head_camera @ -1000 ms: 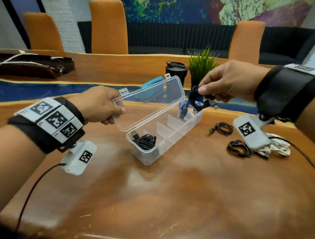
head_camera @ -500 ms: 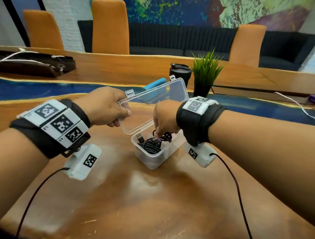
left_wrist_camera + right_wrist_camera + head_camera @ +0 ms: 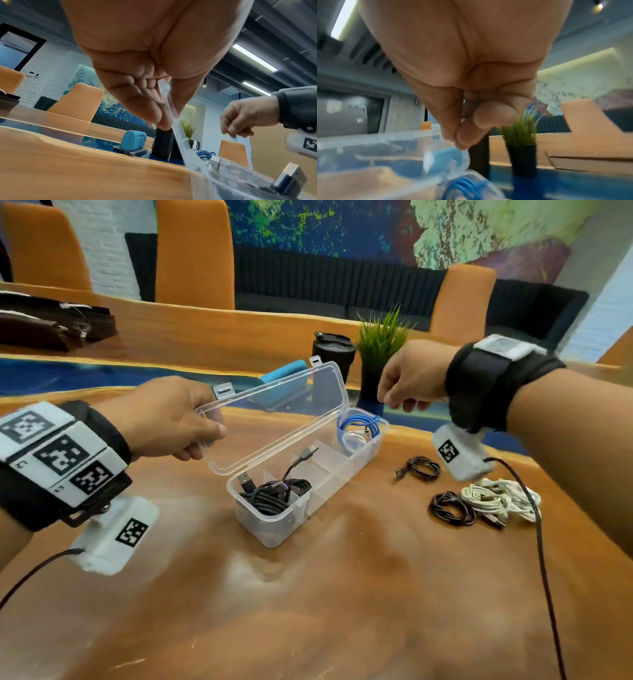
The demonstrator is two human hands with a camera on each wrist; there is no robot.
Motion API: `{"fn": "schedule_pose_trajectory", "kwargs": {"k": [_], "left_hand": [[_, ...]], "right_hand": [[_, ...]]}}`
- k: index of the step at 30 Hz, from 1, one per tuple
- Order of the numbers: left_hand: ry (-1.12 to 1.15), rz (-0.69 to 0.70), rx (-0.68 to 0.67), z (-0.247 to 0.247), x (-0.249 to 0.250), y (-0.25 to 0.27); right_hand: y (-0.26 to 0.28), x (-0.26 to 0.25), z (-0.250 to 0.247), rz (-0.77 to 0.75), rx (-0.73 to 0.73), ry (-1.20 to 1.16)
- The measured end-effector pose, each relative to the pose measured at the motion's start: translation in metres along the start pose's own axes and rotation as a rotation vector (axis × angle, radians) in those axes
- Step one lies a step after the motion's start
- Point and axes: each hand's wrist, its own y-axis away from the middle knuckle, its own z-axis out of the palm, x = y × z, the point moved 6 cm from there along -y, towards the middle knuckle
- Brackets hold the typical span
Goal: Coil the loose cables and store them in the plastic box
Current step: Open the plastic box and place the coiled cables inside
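A clear plastic box [image 3: 274, 529] stands mid-table with its lid [image 3: 274, 419] raised. My left hand [image 3: 209, 436] pinches the lid's near corner; the left wrist view shows the lid edge [image 3: 178, 135] between thumb and fingers [image 3: 161, 116]. Coiled black cables [image 3: 274, 494] fill the near compartment, and a blue cable [image 3: 359, 422] lies in the far one. My right hand [image 3: 394, 402] hovers over the box's far end, fingers curled against the thumb and holding nothing [image 3: 464, 136]. On the table to the right lie two black coils [image 3: 423, 469] [image 3: 452, 508] and a white cable bundle [image 3: 500, 498].
Behind the box stand a black tumbler [image 3: 332, 354], a small potted plant [image 3: 380, 347] and a blue case [image 3: 284, 371]. A dark bag [image 3: 51, 326] lies at the far left. Orange chairs [image 3: 195, 251] line the table's far side.
My right hand carried a black cable to the near compartment, left it there, then rose and moved right to the box's far end, empty. The left hand kept holding the lid.
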Motion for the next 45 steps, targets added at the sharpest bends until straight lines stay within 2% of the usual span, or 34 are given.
{"fn": "schedule_pose_trajectory", "kwargs": {"k": [3,5,7,10,14,18,21,24,27,29,31,33,38,40,43,45], "left_hand": [[0.007,-0.007,0.01,0.0,-0.005,-0.005],[0.017,-0.013,0.014,0.001,-0.007,-0.006],[0.02,-0.015,0.018,0.001,-0.006,-0.005],[0.014,-0.014,0.01,0.001,-0.002,-0.002],[0.011,-0.023,-0.014,0.001,0.0,0.0],[0.036,-0.014,-0.017,0.001,-0.003,0.0],[0.045,0.009,-0.017,0.002,-0.004,-0.001],[0.05,0.01,-0.019,0.001,-0.003,-0.002],[0.051,0.016,-0.019,0.001,-0.003,-0.002],[0.055,0.015,-0.02,0.002,-0.005,-0.002],[0.055,0.017,-0.02,0.002,-0.005,-0.002],[0.043,0.021,-0.024,0.002,-0.005,-0.003],[0.03,0.022,-0.03,0.002,-0.008,-0.005],[0.035,0.02,-0.032,0.003,-0.008,-0.006],[0.051,0.012,-0.033,0.003,-0.008,-0.006],[0.053,0.007,-0.036,0.004,-0.009,-0.005]], "right_hand": [[0.005,0.032,0.026,0.108,-0.127,0.323],[0.011,0.047,0.045,0.146,-0.206,0.452],[0.019,0.055,0.067,0.127,-0.344,0.577],[0.02,0.063,0.087,0.092,-0.359,0.639],[0.012,0.074,0.087,0.142,-0.268,0.517],[0.017,0.058,0.051,0.066,-0.135,0.422],[0.027,0.028,0.008,0.015,-0.016,0.01],[0.033,-0.014,-0.009,-0.075,0.027,-0.415],[0.028,-0.051,0.004,-0.167,0.036,-0.577],[0.02,-0.065,0.021,-0.21,0.095,-0.47],[0.013,-0.073,0.04,-0.24,0.118,-0.231],[0.012,-0.082,0.059,-0.288,0.065,0.019],[0.033,-0.111,0.065,-0.476,-0.038,0.314],[0.038,-0.12,0.067,-0.484,-0.058,0.333],[0.033,-0.121,0.079,-0.4,-0.128,0.256],[0.03,-0.117,0.087,-0.379,-0.159,0.3]]}}
